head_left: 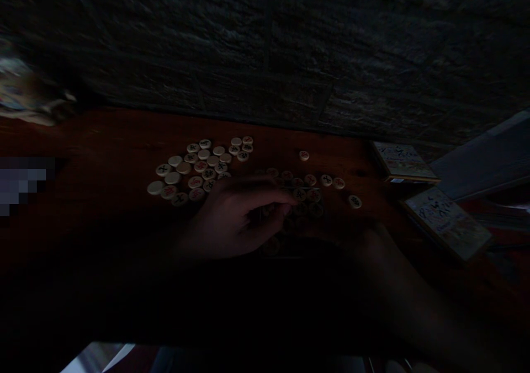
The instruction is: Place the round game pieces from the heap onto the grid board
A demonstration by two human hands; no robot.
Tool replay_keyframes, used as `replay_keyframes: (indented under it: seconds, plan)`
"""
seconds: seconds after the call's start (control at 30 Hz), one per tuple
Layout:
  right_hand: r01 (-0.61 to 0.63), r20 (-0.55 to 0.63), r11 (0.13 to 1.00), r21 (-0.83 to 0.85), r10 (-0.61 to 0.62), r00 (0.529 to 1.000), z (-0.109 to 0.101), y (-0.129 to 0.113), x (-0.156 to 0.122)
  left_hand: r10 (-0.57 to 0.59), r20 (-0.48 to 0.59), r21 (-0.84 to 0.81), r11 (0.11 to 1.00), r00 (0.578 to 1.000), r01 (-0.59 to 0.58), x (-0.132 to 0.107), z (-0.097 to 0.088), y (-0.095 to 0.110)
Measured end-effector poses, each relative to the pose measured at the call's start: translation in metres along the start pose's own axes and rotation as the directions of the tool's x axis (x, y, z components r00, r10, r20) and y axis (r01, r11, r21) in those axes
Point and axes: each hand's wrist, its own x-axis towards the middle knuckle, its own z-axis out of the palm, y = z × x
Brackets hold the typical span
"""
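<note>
The scene is very dark. Several round pale game discs (199, 166) with red or black marks lie scattered on a reddish wooden table (103, 147). My left hand (236, 218) reaches in over the middle of the table, fingers curled and pinched at a thin stick-like thing near a second cluster of discs (308, 188). My right hand (368, 240) lies in deep shadow just right of that cluster; its fingers cannot be made out.
Two box parts with printed tops (403, 162) (449, 221) sit at the table's right end. A dark stone-like wall (265, 47) runs behind the table. A single disc (303, 155) lies apart near the far edge. A blurred pale object (25, 91) is at far left.
</note>
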Motion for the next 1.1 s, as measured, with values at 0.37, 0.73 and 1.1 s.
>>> replay_keyframes:
  seconds: [0.37, 0.73, 1.1]
  plan:
    - [-0.072, 0.051, 0.997, 0.015, 0.071, 0.996, 0.003, 0.005, -0.004, -0.016, -0.051, 0.021, 1.0, 0.999, 0.017, -0.001, -0.001, -0.005]
    - [-0.144, -0.391, 0.987, -0.068, 0.106, 0.914, -0.025, 0.028, 0.01, -0.127, -0.095, 0.079, 0.988, 0.987, 0.134, -0.002, -0.005, -0.018]
    - [-0.171, -0.234, 0.897, -0.408, 0.079, 0.969, -0.036, 0.101, 0.041, -0.172, -0.108, 0.093, 0.979, 0.979, 0.182, 0.003, -0.008, -0.026]
